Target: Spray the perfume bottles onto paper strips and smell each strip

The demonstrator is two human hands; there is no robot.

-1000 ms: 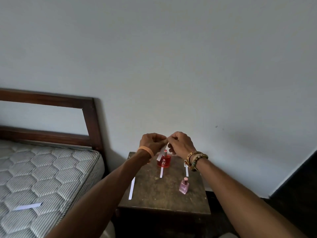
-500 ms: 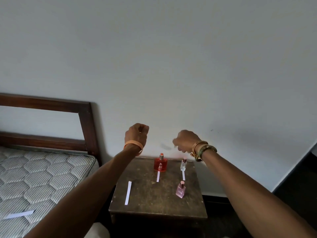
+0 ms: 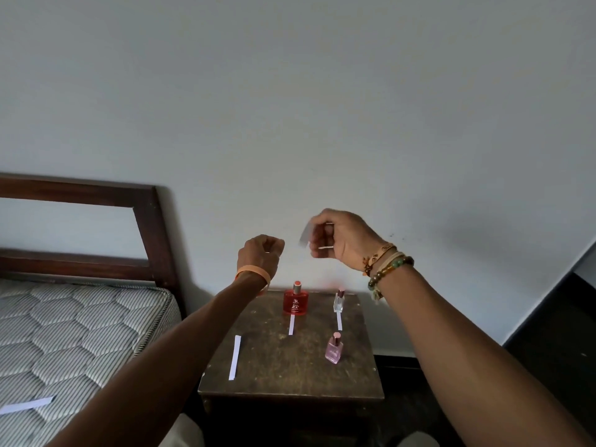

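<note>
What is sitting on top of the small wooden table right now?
Red perfume bottle, clear perfume bottle, pink perfume bottle, and three paper strips. The left forearm covers the table at its back left corner.

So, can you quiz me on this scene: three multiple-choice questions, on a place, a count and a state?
1. Where is the pink bottle? A on the mattress; B on the floor; C on the table.
2. How many bottles stand on the table? A two; B three; C five.
3. What is the right hand doing? A pinching a paper strip; B gripping the pink bottle; C lying flat.
Answers: 1 C, it stands on the wooden top. 2 B, the red bottle, the clear bottle and the pink one. 3 A, a blurred strip sticks out of it.
</note>
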